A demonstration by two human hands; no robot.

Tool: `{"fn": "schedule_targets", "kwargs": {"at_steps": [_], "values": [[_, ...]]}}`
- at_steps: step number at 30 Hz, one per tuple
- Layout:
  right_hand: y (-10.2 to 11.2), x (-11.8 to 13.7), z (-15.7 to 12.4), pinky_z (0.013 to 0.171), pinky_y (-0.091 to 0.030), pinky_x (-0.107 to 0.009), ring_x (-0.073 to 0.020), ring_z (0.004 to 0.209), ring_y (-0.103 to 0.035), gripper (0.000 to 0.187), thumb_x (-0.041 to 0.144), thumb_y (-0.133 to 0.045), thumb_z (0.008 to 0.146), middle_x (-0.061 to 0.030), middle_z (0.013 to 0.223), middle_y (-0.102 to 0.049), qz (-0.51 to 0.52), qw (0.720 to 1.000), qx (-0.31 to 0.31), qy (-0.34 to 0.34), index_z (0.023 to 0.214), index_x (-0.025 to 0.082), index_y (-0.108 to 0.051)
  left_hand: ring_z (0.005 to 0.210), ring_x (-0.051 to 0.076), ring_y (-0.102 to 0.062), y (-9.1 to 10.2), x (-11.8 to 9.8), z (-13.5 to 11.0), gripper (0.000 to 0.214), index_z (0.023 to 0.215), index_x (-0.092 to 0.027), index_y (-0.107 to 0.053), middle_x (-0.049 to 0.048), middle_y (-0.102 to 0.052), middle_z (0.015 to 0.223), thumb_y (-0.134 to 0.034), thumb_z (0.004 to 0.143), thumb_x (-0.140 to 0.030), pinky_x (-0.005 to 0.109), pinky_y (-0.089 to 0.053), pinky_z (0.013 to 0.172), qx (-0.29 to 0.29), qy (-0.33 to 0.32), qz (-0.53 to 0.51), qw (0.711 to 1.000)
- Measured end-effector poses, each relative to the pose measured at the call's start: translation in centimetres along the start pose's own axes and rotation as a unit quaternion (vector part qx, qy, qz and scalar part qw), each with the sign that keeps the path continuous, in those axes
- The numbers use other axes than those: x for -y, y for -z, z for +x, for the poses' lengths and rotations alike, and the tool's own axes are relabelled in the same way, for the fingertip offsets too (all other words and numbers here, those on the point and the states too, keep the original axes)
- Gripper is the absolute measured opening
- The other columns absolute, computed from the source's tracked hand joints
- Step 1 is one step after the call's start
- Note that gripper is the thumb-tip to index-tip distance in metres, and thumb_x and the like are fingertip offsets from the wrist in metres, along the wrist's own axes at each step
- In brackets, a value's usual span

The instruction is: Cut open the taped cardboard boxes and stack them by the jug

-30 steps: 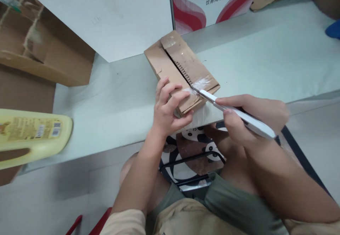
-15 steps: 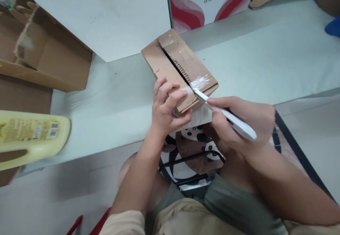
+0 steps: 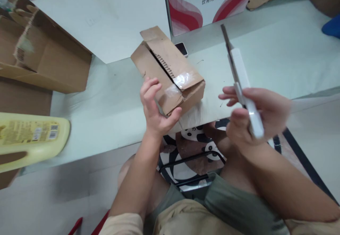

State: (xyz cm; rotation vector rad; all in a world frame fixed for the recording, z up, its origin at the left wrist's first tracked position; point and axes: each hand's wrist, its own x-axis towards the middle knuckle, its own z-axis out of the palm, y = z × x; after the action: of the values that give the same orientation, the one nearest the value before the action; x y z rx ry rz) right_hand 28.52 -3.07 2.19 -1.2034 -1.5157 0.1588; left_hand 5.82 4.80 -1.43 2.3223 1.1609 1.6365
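A small brown cardboard box (image 3: pixel 167 70) with clear tape across its slit top seam sits on the pale table (image 3: pixel 106 100). Its far flap is lifted. My left hand (image 3: pixel 155 107) grips the box's near left corner, thumb under the end and fingers on top. My right hand (image 3: pixel 255 116) is closed round a white utility knife (image 3: pixel 240 75), held apart to the right of the box. The blade points up and away from me.
A dark phone (image 3: pixel 181 48) lies just behind the box. A red and white printed carton (image 3: pixel 202 1) stands at the back. An open cardboard box (image 3: pixel 39 50) is on the left, and a yellow jug (image 3: pixel 29 137) lies at the left edge.
My right hand drew the knife off the taped seam and swung it upright to the right. The box turned and slid a little left, its far flap lifted, and a phone came into sight behind it.
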Motion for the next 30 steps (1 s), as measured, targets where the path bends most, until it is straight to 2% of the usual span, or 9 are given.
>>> {"fn": "schedule_targets", "kwargs": {"at_steps": [3,8,13,16,18,20,22,26,30], "values": [[-1.3,-1.1,1.4,0.092,-0.059,-0.05,-0.0298,0.116,-0.067,0.042,0.041,-0.058,0.097,-0.0116,0.124,-0.067,-0.078,0.996,0.043,-0.014,0.136,0.028,-0.051,0.141,0.034,-0.048,0.5,0.2,0.0,0.069,0.134,-0.029,-0.047,0.0134,-0.051,0.141,-0.06,0.085,-0.076,0.061,-0.036,0.122,-0.019,0.03,-0.005,0.999],[-2.9,-3.9,1.3,0.101,-0.051,-0.061,-0.0419,0.124,-0.056,0.071,0.043,-0.063,0.086,-0.0229,0.126,-0.057,-0.213,0.933,0.208,-0.202,0.148,0.011,-0.049,0.138,0.031,-0.053,1.8,0.6,0.0,0.063,0.131,-0.026,-0.053,0.014,-0.054,0.142,-0.051,0.092,-0.074,0.052,-0.045,0.115,-0.075,0.075,-0.032,0.994],[-3.9,-3.9,0.7,0.113,-0.035,-0.071,-0.0493,0.145,-0.041,0.048,0.038,-0.06,0.088,-0.0239,0.146,-0.051,-0.307,0.884,0.282,-0.212,0.13,0.017,-0.07,0.121,0.026,-0.065,2.8,0.6,0.2,0.06,0.119,-0.02,-0.058,0.0118,-0.066,0.12,-0.05,0.092,-0.073,0.042,-0.05,0.107,-0.165,0.203,0.004,0.965],[-4.1,-2.9,0.7,0.12,-0.024,-0.072,-0.0491,0.156,-0.024,0.034,0.03,-0.057,0.087,-0.0179,0.156,-0.047,-0.304,0.875,0.329,-0.184,0.111,0.02,-0.079,0.105,0.021,-0.068,3.0,0.6,0.8,0.04,0.107,-0.022,-0.057,0.0067,-0.067,0.103,-0.055,0.092,-0.059,0.034,-0.056,0.09,-0.253,0.32,-0.058,0.911],[-4.3,-2.5,0.6,0.121,-0.022,-0.073,-0.0499,0.157,-0.022,0.035,0.032,-0.057,0.087,-0.0168,0.158,-0.046,-0.278,0.878,0.354,-0.163,0.111,0.021,-0.079,0.087,0.017,-0.068,3.2,0.8,1.3,0.026,0.102,-0.024,-0.053,0.0035,-0.065,0.096,-0.056,0.09,-0.047,0.028,-0.054,0.07,-0.295,0.419,-0.145,0.847],[-4.5,-2.6,0.4,0.119,-0.021,-0.076,-0.0524,0.156,-0.021,0.039,0.038,-0.059,0.086,-0.0176,0.161,-0.043,-0.251,0.887,0.362,-0.14,0.115,0.021,-0.078,0.07,0.013,-0.062,3.4,1.2,1.4,0.021,0.098,-0.025,-0.05,0.0003,-0.061,0.087,-0.058,0.083,-0.036,0.023,-0.047,0.058,-0.291,0.503,-0.211,0.786],[-4.8,-3.1,0.1,0.119,-0.022,-0.077,-0.0538,0.155,-0.022,0.045,0.043,-0.061,0.085,-0.0188,0.16,-0.044,-0.214,0.901,0.358,-0.119,0.121,0.02,-0.075,0.059,0.009,-0.054,3.7,1.7,1.2,0.028,0.101,-0.025,-0.049,-0.0022,-0.057,0.082,-0.063,0.077,-0.029,0.021,-0.042,0.052,-0.241,0.56,-0.222,0.761],[-5.2,-4.1,-0.2,0.119,-0.03,-0.071,-0.0486,0.153,-0.03,0.064,0.053,-0.062,0.082,-0.0204,0.153,-0.05,-0.123,0.934,0.318,-0.103,0.137,0.02,-0.061,0.067,0.01,-0.059,4.5,3.0,0.4,0.053,0.112,-0.028,-0.054,0.0034,-0.064,0.104,-0.082,0.067,-0.029,0.022,-0.045,0.054,-0.164,0.554,-0.113,0.808],[-4.8,-4.2,0.1,0.119,-0.034,-0.065,-0.041,0.148,-0.038,0.07,0.053,-0.057,0.085,-0.0198,0.153,-0.048,-0.064,0.953,0.282,-0.09,0.147,0.021,-0.048,0.081,0.015,-0.064,4.9,3.7,-0.1,0.027,0.083,-0.019,-0.064,0.0055,-0.069,0.09,-0.08,0.074,-0.039,0.022,-0.05,0.064,-0.09,0.491,-0.085,0.862]]}}
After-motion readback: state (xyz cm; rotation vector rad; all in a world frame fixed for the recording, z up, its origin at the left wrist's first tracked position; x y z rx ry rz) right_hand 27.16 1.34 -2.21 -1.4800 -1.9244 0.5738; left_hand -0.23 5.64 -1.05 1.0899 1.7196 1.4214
